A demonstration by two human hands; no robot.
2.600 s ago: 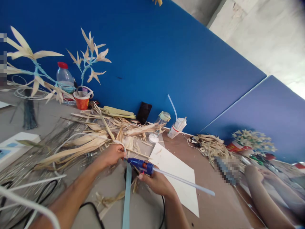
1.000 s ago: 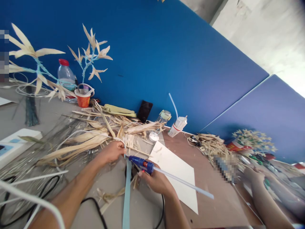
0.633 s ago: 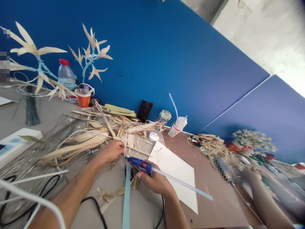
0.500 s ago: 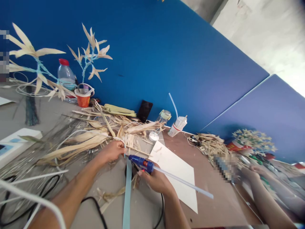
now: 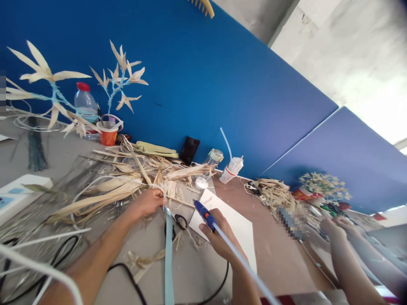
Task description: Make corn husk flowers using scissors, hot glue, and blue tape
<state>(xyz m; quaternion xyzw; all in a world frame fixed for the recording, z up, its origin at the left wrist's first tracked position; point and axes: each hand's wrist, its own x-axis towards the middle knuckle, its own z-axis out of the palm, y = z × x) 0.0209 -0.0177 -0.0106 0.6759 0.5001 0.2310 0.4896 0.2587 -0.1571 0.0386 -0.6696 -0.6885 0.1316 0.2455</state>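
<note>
My left hand (image 5: 151, 203) pinches the top end of a light blue ribbon (image 5: 168, 258), where it meets a white wire (image 5: 111, 176). The ribbon hangs down toward the near edge. In my right hand (image 5: 219, 237) is a blue glue gun (image 5: 205, 215), its nozzle pointing up and left, apart from the ribbon. A long translucent glue stick (image 5: 235, 254) runs out of its back. Black-handled scissors (image 5: 180, 221) lie between my hands, partly behind the ribbon. White paper (image 5: 244, 237) lies beneath and behind my right hand.
Dried husks (image 5: 111, 190) cover the table's middle. Behind stand a red cup (image 5: 108, 135), a bottle (image 5: 85, 106), a glass jar (image 5: 214, 156) and a white cup (image 5: 229, 173). A power strip (image 5: 23, 192) lies left. Another person's hands (image 5: 333, 226) are at the right.
My right hand has moved the glue gun right, away from the ribbon and my left hand. The scissors now show more. The view has shifted slightly.
</note>
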